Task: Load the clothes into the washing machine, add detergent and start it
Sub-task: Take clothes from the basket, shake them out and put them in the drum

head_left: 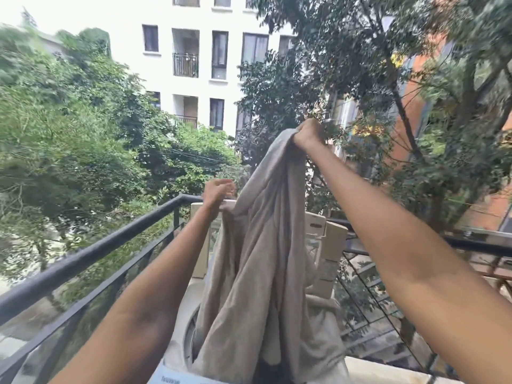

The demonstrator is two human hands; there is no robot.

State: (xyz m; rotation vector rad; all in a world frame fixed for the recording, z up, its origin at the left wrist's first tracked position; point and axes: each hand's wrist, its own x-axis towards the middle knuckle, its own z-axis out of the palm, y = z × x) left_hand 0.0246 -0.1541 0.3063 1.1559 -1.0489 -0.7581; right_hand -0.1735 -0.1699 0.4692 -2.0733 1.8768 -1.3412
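Head view: two hands on one grey cloth.

White washing machine on a balcony; beige cloth hangs into its opening

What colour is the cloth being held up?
Plain grey-beige cloth, no pattern; seen in the head view.

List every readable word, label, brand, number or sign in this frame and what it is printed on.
No text can be read.
Dark print on the white panel at the bottom edge, on the washing machine front: cut off and too blurred to read.
Grey cloth, held up by the left hand and right hand: no print visible.
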